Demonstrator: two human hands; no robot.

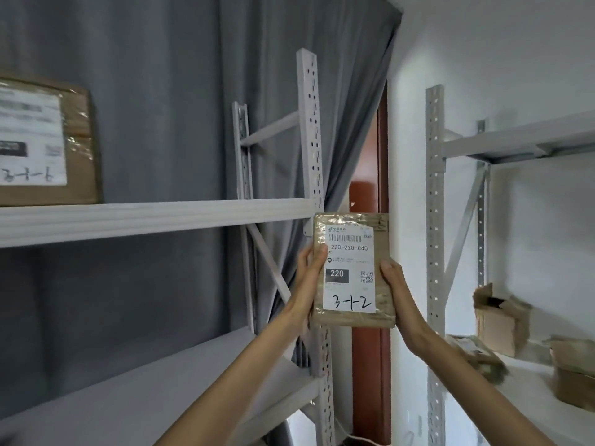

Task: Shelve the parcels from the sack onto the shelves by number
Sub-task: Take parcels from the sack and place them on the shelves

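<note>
I hold a small brown cardboard parcel (352, 268) upright in front of me, its white label facing me with "220" printed and "3-1-2" handwritten at the bottom. My left hand (309, 278) grips its left edge, thumb on the front. My right hand (397, 284) grips its right edge. The parcel hovers just right of the end of the upper left shelf (154, 217), beside the shelf's front upright post (312, 130). On that shelf at the far left stands a larger brown box (74, 140) marked "3-1-6". The sack is out of view.
A lower grey shelf board (161, 381) runs below on the left. A second rack (434, 220) stands on the right, with several torn cardboard boxes (502, 320) on its shelf. Grey curtain (161, 91) hangs behind; a red-brown door frame (370, 365) shows between the racks.
</note>
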